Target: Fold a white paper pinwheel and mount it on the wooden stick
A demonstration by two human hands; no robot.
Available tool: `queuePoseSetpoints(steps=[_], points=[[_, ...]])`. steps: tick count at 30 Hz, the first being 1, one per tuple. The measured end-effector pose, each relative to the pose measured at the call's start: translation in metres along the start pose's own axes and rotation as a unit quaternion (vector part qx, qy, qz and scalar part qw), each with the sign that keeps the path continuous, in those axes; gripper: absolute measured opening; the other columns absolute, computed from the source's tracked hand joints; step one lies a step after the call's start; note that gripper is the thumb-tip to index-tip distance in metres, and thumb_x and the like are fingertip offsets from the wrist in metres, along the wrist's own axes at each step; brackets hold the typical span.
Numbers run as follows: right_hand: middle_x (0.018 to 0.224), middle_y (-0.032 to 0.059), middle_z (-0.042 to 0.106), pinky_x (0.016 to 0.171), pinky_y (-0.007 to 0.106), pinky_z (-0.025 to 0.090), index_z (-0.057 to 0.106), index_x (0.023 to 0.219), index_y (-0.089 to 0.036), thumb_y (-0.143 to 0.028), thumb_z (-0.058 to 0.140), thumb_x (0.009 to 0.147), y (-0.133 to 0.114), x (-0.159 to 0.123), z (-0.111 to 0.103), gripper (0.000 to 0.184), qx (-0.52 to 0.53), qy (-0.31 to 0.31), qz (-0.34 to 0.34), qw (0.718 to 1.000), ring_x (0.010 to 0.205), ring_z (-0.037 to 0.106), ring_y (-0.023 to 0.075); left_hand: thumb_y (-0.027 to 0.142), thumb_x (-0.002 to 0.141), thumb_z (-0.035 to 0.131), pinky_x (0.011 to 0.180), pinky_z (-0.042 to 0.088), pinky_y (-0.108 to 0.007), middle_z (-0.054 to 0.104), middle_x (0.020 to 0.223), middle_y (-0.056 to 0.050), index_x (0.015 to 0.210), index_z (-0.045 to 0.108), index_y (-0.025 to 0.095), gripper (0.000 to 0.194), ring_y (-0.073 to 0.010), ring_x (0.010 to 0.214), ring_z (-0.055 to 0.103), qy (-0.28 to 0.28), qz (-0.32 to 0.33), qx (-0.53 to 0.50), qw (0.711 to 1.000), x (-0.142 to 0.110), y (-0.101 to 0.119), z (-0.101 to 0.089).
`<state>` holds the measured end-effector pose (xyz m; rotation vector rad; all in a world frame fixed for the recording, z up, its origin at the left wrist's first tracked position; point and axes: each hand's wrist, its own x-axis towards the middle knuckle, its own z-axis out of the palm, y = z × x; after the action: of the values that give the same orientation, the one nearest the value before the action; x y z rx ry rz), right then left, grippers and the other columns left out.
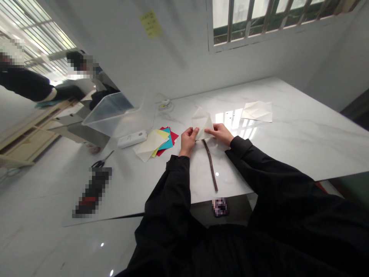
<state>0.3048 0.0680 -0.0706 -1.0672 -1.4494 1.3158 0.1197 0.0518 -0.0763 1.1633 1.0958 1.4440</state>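
Observation:
A creased cream sheet of paper point(202, 122) is held between my two hands, slightly above the table. My left hand point(188, 141) pinches its lower left edge between thumb and fingers. On the right side, my right hand point(221, 134) grips it with the thumb laid across the front. Below the paper a thin brown stick point(211, 165) lies on the table, its upper end close to the paper's lower edge; whether they touch I cannot tell. To the left rests a fanned stack of coloured paper point(152, 145) in cream, yellow, blue and red.
Another creased cream sheet point(257, 111) lies at the right on the white marbled table point(302, 134). Leftward are a white device point(132, 139), scissors point(100, 162) and a clear plastic bin point(112, 115). A phone point(220, 207) sits below the table's front edge. Two people are at far left.

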Motion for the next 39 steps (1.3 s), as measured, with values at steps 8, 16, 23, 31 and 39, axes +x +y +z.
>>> queuePoseSetpoints(steps=[8,16,23,31,39], points=[[0.082,0.0082,0.076,0.054,0.023,0.045,0.081,0.099,-0.009,-0.046,0.082,0.086,0.003,0.001,-0.001,0.039,-0.006,0.009,0.007,1.000,0.066,0.061,0.0152,0.055,0.075,0.089,0.064,0.047,-0.025,0.068,0.075,-0.001,0.078,0.066,0.018,0.044,-0.0133,0.067,0.060,-0.014,0.004,-0.001,1.000,0.002,-0.003,0.000],[0.073,0.0051,0.072,0.052,0.023,0.044,0.081,0.094,-0.010,-0.048,0.084,0.086,0.004,0.002,-0.001,0.039,-0.007,0.016,0.004,1.000,0.061,0.056,0.0133,0.051,0.075,0.092,0.060,0.047,-0.026,0.063,0.068,0.000,0.080,0.065,0.019,0.042,-0.0163,0.068,0.061,-0.019,-0.023,0.010,1.000,0.001,-0.002,-0.002],[0.082,0.0082,0.076,0.054,0.023,0.045,0.082,0.097,-0.010,-0.045,0.083,0.088,0.002,0.000,-0.002,0.036,0.007,0.004,0.017,1.000,0.065,0.061,0.0144,0.050,0.070,0.092,0.058,0.048,-0.023,0.073,0.083,-0.003,0.095,0.070,0.018,0.046,-0.0156,0.070,0.064,-0.027,-0.036,0.001,0.999,-0.001,0.004,-0.001],[0.076,0.0053,0.073,0.055,0.023,0.044,0.081,0.098,-0.010,-0.047,0.084,0.083,0.003,0.000,-0.003,0.039,0.013,-0.038,0.023,0.999,0.062,0.058,0.0126,0.040,0.071,0.091,0.072,0.056,-0.025,0.071,0.100,-0.001,0.117,0.067,0.027,0.054,-0.0163,0.088,0.069,0.032,-0.001,-0.036,0.999,-0.001,0.016,-0.004],[0.073,0.0039,0.071,0.055,0.024,0.043,0.080,0.091,-0.012,-0.049,0.083,0.081,0.003,0.001,-0.002,0.039,-0.009,-0.035,0.011,0.999,0.062,0.056,0.0134,0.046,0.073,0.086,0.070,0.053,-0.024,0.065,0.087,0.001,0.092,0.066,0.023,0.036,-0.0131,0.077,0.064,0.001,-0.022,-0.056,0.998,-0.006,0.024,-0.002]])
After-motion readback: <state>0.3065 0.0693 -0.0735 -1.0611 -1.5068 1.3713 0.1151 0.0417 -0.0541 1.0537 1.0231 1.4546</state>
